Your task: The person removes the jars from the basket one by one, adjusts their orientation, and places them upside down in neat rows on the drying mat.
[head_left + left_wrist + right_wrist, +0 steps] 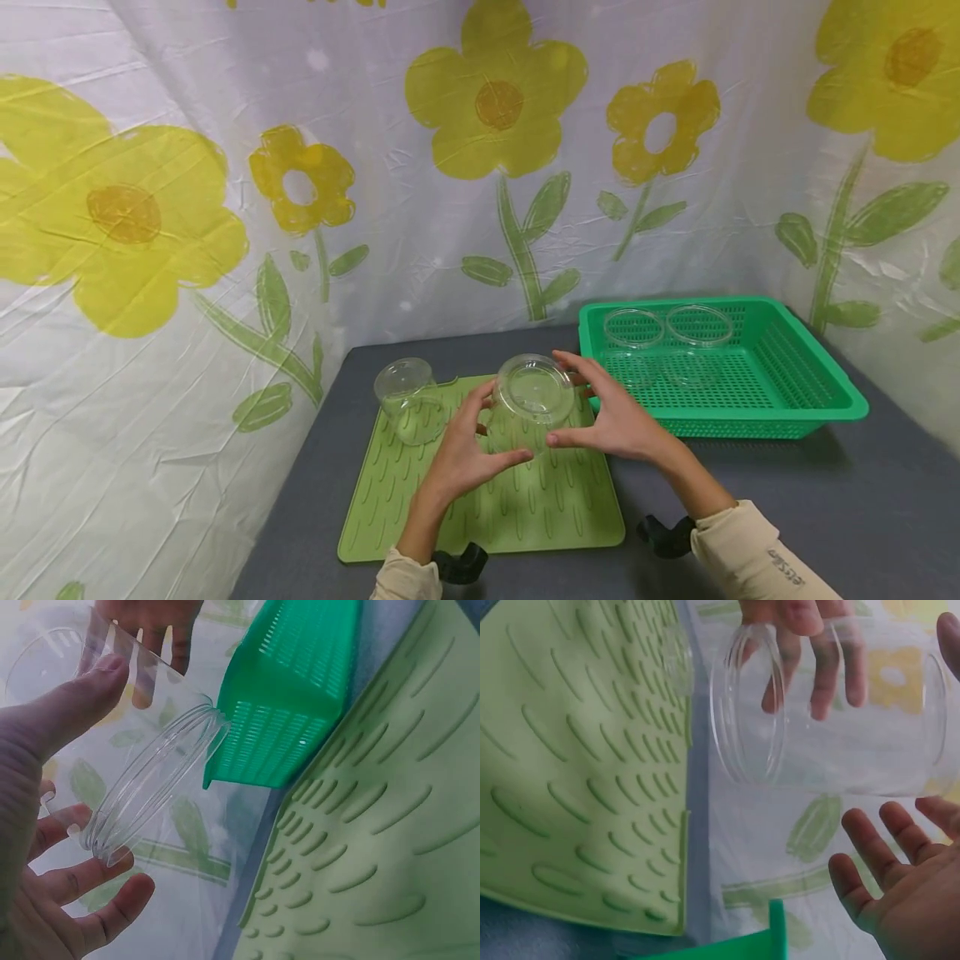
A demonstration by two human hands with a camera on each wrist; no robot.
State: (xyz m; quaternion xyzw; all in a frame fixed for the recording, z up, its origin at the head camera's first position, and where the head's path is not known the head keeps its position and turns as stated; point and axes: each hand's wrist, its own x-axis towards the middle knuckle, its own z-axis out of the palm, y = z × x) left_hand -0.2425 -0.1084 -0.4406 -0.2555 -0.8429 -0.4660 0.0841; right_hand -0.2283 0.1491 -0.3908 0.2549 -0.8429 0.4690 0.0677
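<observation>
Green mat [555, 517] below, clear jar [536, 393] btwn L hand [459, 454] & R hand [624, 421].

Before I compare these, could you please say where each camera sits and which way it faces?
Head: on the head, facing forward and down at the ridged mat, left hand and right hand.
Left wrist: on that wrist, facing the held clear jar; both hands show.
Right wrist: on that wrist, facing the jar; both hands show.
Wrist views share jar, mat and green basket.
</observation>
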